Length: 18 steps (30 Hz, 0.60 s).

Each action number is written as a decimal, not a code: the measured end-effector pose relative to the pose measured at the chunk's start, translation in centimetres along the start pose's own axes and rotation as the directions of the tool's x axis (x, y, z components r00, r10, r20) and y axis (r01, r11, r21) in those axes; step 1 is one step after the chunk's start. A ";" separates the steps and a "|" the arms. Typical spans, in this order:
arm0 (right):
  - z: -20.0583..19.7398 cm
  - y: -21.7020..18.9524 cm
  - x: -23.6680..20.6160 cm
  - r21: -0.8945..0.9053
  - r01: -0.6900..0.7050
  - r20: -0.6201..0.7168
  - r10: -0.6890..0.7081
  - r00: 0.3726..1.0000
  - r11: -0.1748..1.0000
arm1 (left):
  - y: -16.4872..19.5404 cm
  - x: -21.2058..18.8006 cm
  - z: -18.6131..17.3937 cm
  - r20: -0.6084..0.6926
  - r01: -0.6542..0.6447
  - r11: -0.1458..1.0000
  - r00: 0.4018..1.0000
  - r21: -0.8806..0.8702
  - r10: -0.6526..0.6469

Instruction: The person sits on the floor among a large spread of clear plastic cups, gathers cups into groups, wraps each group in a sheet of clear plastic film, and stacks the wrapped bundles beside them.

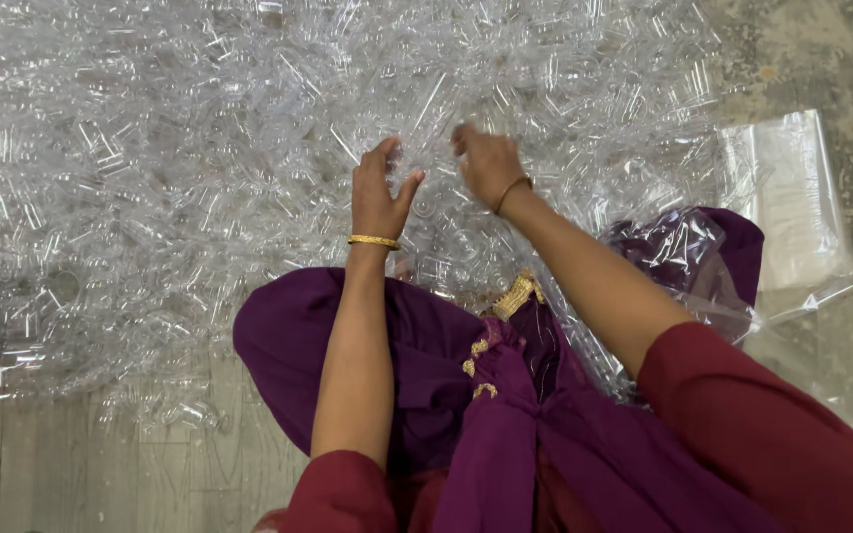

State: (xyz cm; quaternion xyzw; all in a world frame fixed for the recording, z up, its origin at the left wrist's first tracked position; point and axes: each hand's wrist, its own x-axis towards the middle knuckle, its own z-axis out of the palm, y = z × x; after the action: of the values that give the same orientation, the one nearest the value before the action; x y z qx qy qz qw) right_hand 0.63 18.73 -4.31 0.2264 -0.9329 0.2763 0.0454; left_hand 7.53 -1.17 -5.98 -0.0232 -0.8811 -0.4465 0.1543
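- Left hand (379,195) and right hand (486,163) reach toward twelve o'clock into a heap of clear plastic bottles (199,158), fingers loosely curled.
- Gold bangle (373,241) circles the left wrist.
- Clear plastic bag (792,197) lies at three o'clock.

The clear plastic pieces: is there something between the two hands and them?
Nothing visible. The left hand and the right hand are both already at the heap of clear plastic pieces, with no other thing in front of them.

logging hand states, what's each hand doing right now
Left hand: open, fingers spread, over the heap of clear plastic pieces.
Right hand: fingers curled down into the heap; grip cannot be told.
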 end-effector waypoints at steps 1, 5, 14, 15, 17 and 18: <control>-0.4 0.3 0.2 0.099 -0.151 0.013 0.151 0.989 0.984 | -0.1 -0.2 -0.2 0.005 0.018 1.000 1.000 0.009 -0.018; -3.7 3.4 0.8 0.311 -0.333 -0.089 0.376 0.922 0.890 | -0.4 -0.2 -0.1 -0.011 0.004 0.999 1.000 0.034 -0.004; -0.8 2.9 -1.9 0.039 0.166 0.021 -0.167 0.986 0.985 | 0.4 -0.4 0.3 -0.021 0.039 0.996 0.999 -0.076 -0.041; -0.4 2.9 -2.3 0.012 0.120 0.023 -0.120 0.992 0.993 | 0.6 -0.6 0.2 -0.035 0.046 0.993 0.998 -0.109 -0.050; 0.1 3.2 -2.5 -0.044 0.032 0.018 -0.031 0.999 0.999 | 0.9 -0.5 -0.1 -0.049 0.073 0.988 0.996 -0.135 -0.080; 0.1 3.4 -2.7 -0.009 0.000 0.026 0.001 1.000 1.000 | 1.1 -0.4 -0.1 -0.047 0.103 0.986 0.993 -0.128 -0.110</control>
State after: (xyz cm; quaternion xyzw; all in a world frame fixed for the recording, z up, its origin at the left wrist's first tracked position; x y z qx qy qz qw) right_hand 1.50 22.24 -6.66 0.2296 -0.9348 0.2689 0.0341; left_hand 8.18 -0.59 -5.21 0.0261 -0.8468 -0.5090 0.1520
